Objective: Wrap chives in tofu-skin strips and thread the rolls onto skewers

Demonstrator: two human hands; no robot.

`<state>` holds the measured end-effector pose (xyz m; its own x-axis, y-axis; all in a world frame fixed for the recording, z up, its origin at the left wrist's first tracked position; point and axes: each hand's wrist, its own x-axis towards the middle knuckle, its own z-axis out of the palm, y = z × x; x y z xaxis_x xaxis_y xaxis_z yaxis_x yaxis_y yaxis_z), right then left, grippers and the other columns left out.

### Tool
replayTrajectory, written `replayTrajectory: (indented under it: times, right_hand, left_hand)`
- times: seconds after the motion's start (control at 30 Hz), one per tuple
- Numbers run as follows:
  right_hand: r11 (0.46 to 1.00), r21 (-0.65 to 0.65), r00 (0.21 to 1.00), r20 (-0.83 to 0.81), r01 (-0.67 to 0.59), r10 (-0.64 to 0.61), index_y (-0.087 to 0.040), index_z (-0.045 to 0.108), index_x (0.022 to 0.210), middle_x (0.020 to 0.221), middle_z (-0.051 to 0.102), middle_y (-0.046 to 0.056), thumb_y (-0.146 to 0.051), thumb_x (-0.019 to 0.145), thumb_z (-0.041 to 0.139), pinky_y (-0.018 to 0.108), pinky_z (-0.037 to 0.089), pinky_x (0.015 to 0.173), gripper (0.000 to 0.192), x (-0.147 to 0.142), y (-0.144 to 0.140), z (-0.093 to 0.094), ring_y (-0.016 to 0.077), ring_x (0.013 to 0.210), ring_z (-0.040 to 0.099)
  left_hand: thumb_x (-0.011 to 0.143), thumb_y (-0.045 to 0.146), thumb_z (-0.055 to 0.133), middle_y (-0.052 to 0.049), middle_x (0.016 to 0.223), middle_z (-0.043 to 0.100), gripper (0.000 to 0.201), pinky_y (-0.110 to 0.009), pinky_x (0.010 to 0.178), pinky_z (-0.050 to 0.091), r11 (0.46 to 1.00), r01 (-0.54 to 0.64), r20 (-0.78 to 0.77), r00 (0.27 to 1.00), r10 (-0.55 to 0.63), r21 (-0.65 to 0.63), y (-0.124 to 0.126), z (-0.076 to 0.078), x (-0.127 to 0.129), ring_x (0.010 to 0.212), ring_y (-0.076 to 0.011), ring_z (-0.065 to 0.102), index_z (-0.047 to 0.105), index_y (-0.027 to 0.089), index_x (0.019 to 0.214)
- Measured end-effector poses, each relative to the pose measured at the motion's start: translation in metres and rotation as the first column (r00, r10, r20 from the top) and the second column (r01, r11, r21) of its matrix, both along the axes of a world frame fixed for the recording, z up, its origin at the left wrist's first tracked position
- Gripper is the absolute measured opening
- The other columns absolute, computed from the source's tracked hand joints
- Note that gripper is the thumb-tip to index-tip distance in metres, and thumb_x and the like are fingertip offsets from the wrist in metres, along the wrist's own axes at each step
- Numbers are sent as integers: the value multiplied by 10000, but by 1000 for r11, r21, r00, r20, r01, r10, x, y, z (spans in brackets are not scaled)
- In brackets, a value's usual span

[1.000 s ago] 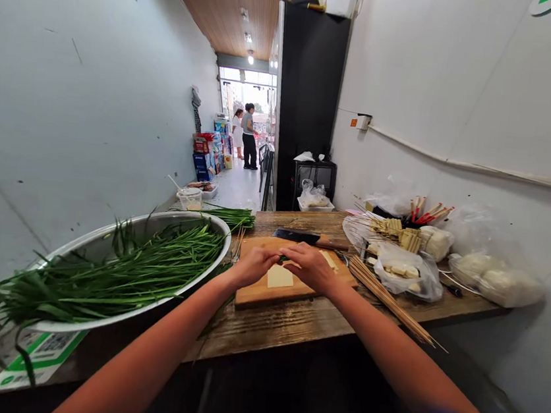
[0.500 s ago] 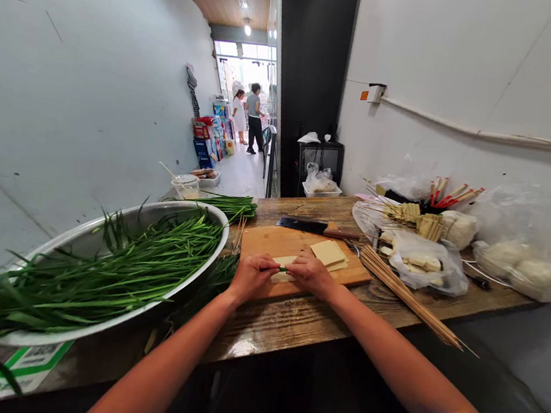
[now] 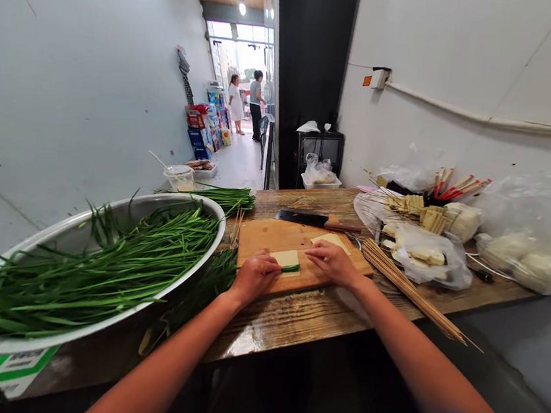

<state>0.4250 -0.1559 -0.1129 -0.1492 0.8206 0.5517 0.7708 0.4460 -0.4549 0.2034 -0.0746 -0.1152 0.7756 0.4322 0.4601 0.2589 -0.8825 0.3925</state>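
A small bundle of green chives (image 3: 291,268) lies across a pale yellow tofu-skin sheet (image 3: 285,258) on the wooden cutting board (image 3: 262,235). My left hand (image 3: 256,276) pinches the bundle's left end between thumb and fingers. To the right of the bundle, my right hand (image 3: 333,263) is held above the board, its fingers stretched to the left and nothing visible in them. Behind that hand sits a stack of tofu-skin sheets (image 3: 332,240), partly covered by it.
A large metal basin (image 3: 221,227) heaped with chives (image 3: 113,274) stands at left. A knife (image 3: 304,218) lies behind the board. On the right are bamboo skewers (image 3: 410,291), a plastic bag of pale pieces (image 3: 426,257) and skewered rolls (image 3: 408,204). Two people stand near the doorway.
My right hand has let go of the chives and moved right, uncovering their right end and the sheet. My left hand keeps its pinch. The view has shifted slightly.
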Motion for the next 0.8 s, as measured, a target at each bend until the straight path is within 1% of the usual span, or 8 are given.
replayTrajectory:
  times: [0.07, 0.13, 0.27, 0.4, 0.5, 0.63, 0.73, 0.8]
  right_hand:
    - [999, -46, 1000, 24, 13, -12, -162, 676, 870, 793, 570, 41, -204, 830, 528, 239, 416, 669, 159, -1, -4, 0, 123, 720, 533]
    - [997, -79, 996, 94, 7, 0, -169, 675, 866, 807, 572, 39, -198, 820, 542, 235, 408, 669, 144, -8, -5, -2, 122, 726, 528]
    - [995, -99, 979, 201, 28, -8, -170, 668, 859, 777, 556, 29, -200, 814, 555, 223, 383, 644, 125, -22, 0, -8, 120, 718, 508]
    - [995, -94, 946, 322, 11, 20, -156, 649, 786, 757, 545, 25, -193, 855, 488, 212, 356, 618, 179, -25, 3, -7, 106, 682, 475]
    - [996, -92, 858, 512, 6, 42, -142, 627, 785, 763, 545, 38, -198, 885, 418, 237, 361, 640, 238, -24, 0, 2, 119, 686, 464]
    - [995, -101, 714, 695, -25, 89, -116, 613, 888, 846, 563, 82, -287, 884, 436, 287, 384, 700, 246, -29, -2, 14, 167, 783, 484]
    - [992, -123, 625, 773, -18, 108, -93, 615, 863, 840, 568, 104, -192, 893, 388, 313, 387, 696, 250, -34, -1, 15, 189, 798, 491]
    - [993, -114, 591, 800, -28, 108, -91, 618, 825, 824, 570, 108, -131, 881, 373, 329, 384, 699, 255, -37, 1, 12, 199, 800, 491]
  left_hand:
    - [844, 273, 486, -55, 779, 684, 247, -290, 757, 443, 1000, 0, -4, 1000, 0, -6, 0, 0, 0, 742, -155, 572, 714, 207, 777]
    - [840, 263, 494, -52, 784, 683, 234, -284, 756, 443, 1000, -5, -9, 1000, 5, -8, 0, -1, 0, 741, -150, 577, 714, 210, 782]
    - [826, 243, 521, -44, 769, 679, 199, -269, 728, 444, 1000, 3, 21, 1000, -3, 6, 2, -6, 1, 729, -143, 575, 711, 203, 783]
    - [846, 230, 490, -44, 745, 654, 226, -261, 691, 433, 997, 35, 17, 999, -36, 71, 1, -5, 0, 710, -138, 548, 704, 187, 789]
    - [877, 215, 422, -55, 803, 606, 273, -267, 719, 425, 983, 66, -76, 996, -54, 170, -4, 3, -4, 776, -147, 512, 686, 184, 815]
    - [884, 253, 415, -55, 930, 543, 239, -299, 813, 419, 958, 113, -195, 979, -62, 265, -8, 12, -14, 885, -164, 479, 643, 201, 934]
    - [883, 293, 426, -54, 971, 537, 234, -310, 845, 420, 950, 142, -253, 965, -70, 278, -7, 12, -16, 908, -166, 479, 618, 198, 976]
    - [897, 275, 392, -58, 952, 548, 249, -298, 831, 429, 949, 140, -274, 960, -60, 282, -6, 10, -14, 891, -159, 485, 617, 184, 956]
